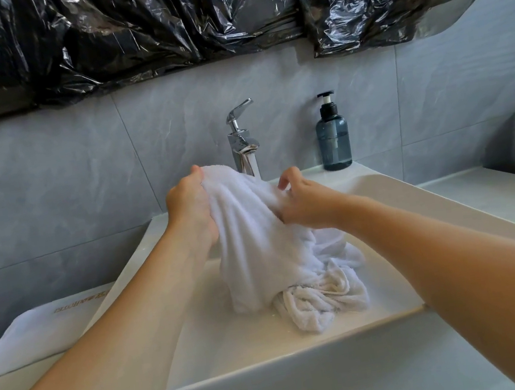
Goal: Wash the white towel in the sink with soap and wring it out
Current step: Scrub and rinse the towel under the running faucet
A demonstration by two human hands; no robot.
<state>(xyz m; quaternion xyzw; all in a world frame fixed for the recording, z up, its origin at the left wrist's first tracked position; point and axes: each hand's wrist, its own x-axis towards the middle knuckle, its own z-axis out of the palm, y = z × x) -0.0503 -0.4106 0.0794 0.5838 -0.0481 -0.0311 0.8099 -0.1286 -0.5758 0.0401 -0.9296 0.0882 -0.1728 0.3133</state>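
Gripping the white towel [255, 237] above the sink [396, 315], the left hand [190, 203] and right hand [304, 203] are each clutching bunched cloth, fingers curled tight.

Rough white terry towel [256, 247] in my grip over the glossy white sink [393, 317]; behind the sink, mirror-bright chrome tap [244, 150], translucent blue plastic soap bottle [333, 142], crinkled shiny black plastic sheeting [162, 27] higher up.

Left hand [190, 203] grips top of white towel [256, 247]; right hand [304, 203] pinches it just right of that grip. Below both grips, towel hangs bunched into sink [392, 206]. Behind grips: faucet [242, 144]; soap bottle [333, 139] further right
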